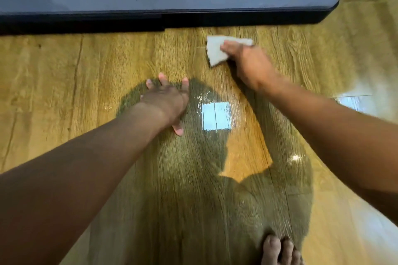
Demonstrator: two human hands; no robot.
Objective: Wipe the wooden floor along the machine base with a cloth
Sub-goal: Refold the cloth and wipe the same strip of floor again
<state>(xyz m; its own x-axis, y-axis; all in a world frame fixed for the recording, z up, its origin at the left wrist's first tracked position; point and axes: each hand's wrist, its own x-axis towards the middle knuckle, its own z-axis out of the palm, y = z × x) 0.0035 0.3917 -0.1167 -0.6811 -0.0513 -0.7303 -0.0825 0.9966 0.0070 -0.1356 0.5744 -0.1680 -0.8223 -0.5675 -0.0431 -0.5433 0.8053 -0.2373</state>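
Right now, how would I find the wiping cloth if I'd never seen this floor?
Find the long dark machine base across the top. Just below it, on the wooden floor, the right hand presses down a small cloth. It's the only white thing there.

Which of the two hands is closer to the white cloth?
Right. The right hand presses on the white cloth near the machine base. The left hand lies flat on the floor, apart from it.

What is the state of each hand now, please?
Left hand: open, spread flat on the wooden floor, holding nothing.
Right hand: closed on the white cloth.
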